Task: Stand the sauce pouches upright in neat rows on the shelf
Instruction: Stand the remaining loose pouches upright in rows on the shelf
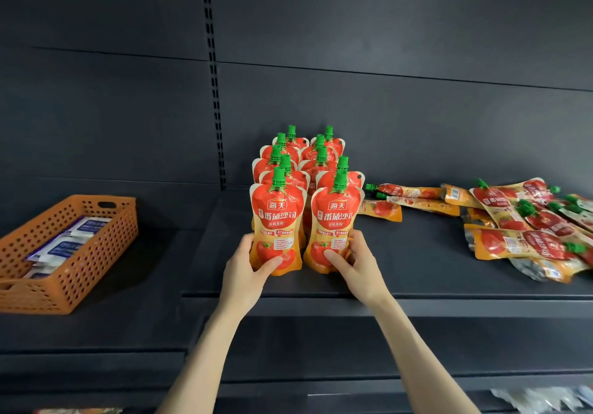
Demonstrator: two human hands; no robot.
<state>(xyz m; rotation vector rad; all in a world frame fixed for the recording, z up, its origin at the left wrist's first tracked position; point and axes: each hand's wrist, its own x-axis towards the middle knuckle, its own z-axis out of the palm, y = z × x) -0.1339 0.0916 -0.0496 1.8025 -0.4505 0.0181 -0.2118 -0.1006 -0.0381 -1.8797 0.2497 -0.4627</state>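
Pouches (277, 217) in left hand (246, 269), right hand (356, 264)

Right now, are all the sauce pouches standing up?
No, the standing pouches form two rows, but a pile of flat pouches lies on the shelf to their right.

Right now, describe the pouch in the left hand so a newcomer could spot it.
On the dark shelf, right of the orange basket, two rows of red pouches stand upright. It is the left row's front pouch, gripped low by the left hand. Its neighbour sits in the right hand, farther from the basket.
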